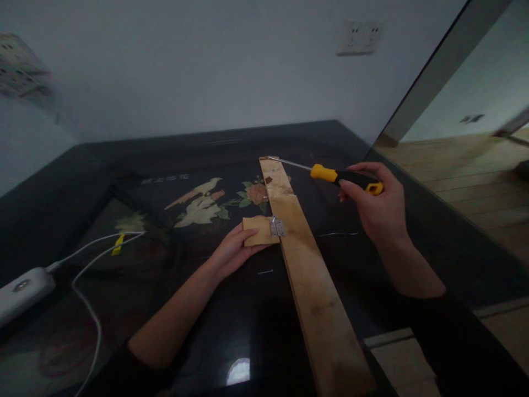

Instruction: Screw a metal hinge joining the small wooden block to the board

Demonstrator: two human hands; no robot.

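My left hand [239, 248] grips a small wooden block [257, 230] from its left side, thumb on top. A silver hinge [278, 227] spans the block and a long wooden plank [314, 281], and a screw [273, 219] stands up from its left leaf. In my right hand [378, 201] is a screwdriver with a yellow and black handle [324, 173], held to the right of the plank. Its metal shaft points left, and the tip appears over the plank's far end; whether it touches the wood I cannot tell.
The plank lies lengthwise on a dark glossy table [223, 331] with a bird-and-flower picture [200, 207]. A white power strip [27, 295] and its white cable [93, 311] lie at the left. A wall with sockets [359, 37] rises behind the table.
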